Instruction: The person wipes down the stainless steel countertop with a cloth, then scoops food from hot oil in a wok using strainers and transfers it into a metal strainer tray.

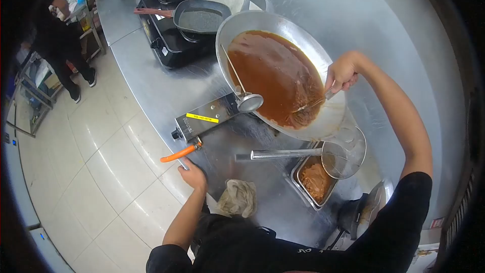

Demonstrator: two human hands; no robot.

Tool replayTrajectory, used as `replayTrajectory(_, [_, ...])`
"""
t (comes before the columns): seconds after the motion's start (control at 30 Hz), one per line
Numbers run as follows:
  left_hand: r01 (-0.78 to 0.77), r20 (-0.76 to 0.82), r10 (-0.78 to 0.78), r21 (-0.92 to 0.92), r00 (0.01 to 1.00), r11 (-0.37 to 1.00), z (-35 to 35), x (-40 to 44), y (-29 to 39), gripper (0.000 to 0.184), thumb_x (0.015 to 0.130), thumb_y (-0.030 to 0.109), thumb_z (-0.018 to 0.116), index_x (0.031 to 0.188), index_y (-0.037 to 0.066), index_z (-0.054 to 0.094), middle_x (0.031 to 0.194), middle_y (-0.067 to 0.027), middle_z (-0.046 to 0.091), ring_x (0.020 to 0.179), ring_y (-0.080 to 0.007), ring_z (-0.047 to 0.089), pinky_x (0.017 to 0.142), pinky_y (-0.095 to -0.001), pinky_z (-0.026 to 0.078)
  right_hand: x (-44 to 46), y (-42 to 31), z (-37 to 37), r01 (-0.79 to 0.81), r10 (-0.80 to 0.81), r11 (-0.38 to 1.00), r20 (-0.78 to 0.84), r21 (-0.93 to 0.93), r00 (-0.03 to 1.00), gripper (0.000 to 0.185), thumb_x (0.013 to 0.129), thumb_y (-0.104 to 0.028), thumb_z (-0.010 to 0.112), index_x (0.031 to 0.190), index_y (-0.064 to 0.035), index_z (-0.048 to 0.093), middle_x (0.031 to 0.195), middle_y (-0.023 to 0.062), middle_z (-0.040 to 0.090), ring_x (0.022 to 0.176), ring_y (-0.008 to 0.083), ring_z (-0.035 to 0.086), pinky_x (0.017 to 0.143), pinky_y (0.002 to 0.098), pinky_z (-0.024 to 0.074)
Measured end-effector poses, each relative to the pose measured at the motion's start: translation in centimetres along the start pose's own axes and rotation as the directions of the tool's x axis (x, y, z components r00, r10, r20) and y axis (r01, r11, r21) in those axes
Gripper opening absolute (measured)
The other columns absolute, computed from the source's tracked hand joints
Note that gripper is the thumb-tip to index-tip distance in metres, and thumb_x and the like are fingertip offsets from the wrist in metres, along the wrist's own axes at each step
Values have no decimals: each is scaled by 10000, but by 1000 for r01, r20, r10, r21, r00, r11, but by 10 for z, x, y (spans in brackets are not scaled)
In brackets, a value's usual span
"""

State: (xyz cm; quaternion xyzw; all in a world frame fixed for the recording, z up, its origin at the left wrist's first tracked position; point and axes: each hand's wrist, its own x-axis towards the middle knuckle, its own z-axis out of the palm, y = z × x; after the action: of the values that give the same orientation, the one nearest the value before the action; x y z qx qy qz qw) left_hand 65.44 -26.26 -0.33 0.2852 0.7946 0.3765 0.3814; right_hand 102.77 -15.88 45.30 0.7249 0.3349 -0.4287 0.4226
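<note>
My right hand (343, 73) is closed around the handle of a whisk (317, 103). The whisk's wires dip into reddish-brown sauce (273, 78), which ripples around them. A large metal wok (331, 119) holds this sauce. My left hand (193, 174) is at the front edge of the steel counter (202, 159), its fingers closed on the edge and partly hidden. Just above it is the orange gas hose (178, 154) of a silver burner (208, 117). A small long-handled ladle (250, 102) rests across the wok's left side.
A round mesh skimmer (344, 152) lies over a steel tray (317, 203) of brown food. A crumpled cloth (237, 198) sits near my body. At the back, a square pan (201, 17) stands on a black stove (174, 50). Another person (58, 40) stands at far left.
</note>
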Motion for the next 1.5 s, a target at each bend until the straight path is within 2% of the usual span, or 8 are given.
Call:
replayTrajectory(0.27, [17, 5, -17, 2, 1000, 1000, -3, -4, 6, 679, 997, 532, 460, 1093, -134, 547, 1068, -367, 614, 1028, -505, 580, 906, -509, 437, 22, -30, -10, 245, -233, 958, -93, 151, 968, 337, 946, -147, 617, 1279, -165, 664, 595, -50, 459, 470, 50, 348, 393, 229, 248])
replayTrajectory(0.4, [-18, -66, 19, 24, 998, 1000, 3, -5, -2, 675, 990, 546, 459, 1088, -114, 554, 1053, -358, 622, 1017, -510, 581, 898, -525, 435, 29, -35, -7, 373, -308, 885, -249, 279, 918, 351, 949, -105, 579, 1288, -157, 657, 595, -43, 444, 455, 39, 322, 386, 224, 216])
replayTrajectory(0.63, [49, 4, -49, 12, 999, 999, -1, -4, 4, 665, 985, 551, 465, 1100, -97, 561, 1042, -335, 632, 1003, -494, 594, 880, -523, 447, 44, -19, 2, 474, -238, 809, -544, 347, 805, 372, 973, -165, 580, 1343, -168, 622, 670, -4, 531, 530, 93, 428, 461, 267, 332])
replayTrajectory(0.9, [29, 19, -29, -19, 999, 999, -5, -9, 8, 720, 987, 559, 446, 1210, -121, 527, 1149, -340, 612, 1090, -474, 585, 934, -506, 446, 59, 2, 13, 575, -172, 775, -789, 262, 590, 330, 956, -165, 590, 1274, -184, 679, 730, 66, 667, 580, 160, 555, 499, 347, 438])
replayTrajectory(1.03, [52, 90, -51, -10, 995, 999, -15, -16, 21, 786, 985, 565, 444, 1306, -152, 464, 1261, -354, 563, 1177, -466, 555, 986, -486, 438, 48, 6, 25, 534, -124, 817, -837, 219, 533, 342, 912, -193, 604, 1241, -189, 700, 779, 76, 703, 661, 186, 627, 606, 364, 519])
replayTrajectory(1.23, [45, 108, -35, -91, 994, 995, -13, -13, 14, 797, 990, 572, 424, 1315, -155, 450, 1266, -376, 546, 1191, -474, 545, 997, -492, 437, 58, 38, 54, 370, -124, 929, -963, -27, 241, 349, 888, -183, 582, 1213, -170, 709, 913, 105, 741, 694, 256, 667, 660, 416, 544])
replayTrajectory(1.43, [71, 148, -63, -46, 987, 996, -24, -25, 28, 828, 981, 593, 427, 1319, -164, 439, 1282, -385, 531, 1187, -477, 551, 995, -492, 442, 13, 68, 115, 462, 28, 803, -798, 377, 602, 382, 896, -154, 573, 1254, -206, 695, 667, 58, 612, 521, 137, 511, 468, 325, 431])
replayTrajectory(1.5, [59, 139, -47, -83, 989, 995, -11, -7, 6, 833, 973, 606, 432, 1313, -155, 450, 1265, -381, 543, 1170, -478, 561, 986, -497, 448, 14, 89, 134, 493, 20, 739, -747, 459, 665, 380, 909, -160, 578, 1269, -217, 685, 644, 23, 555, 499, 106, 439, 449, 290, 377])
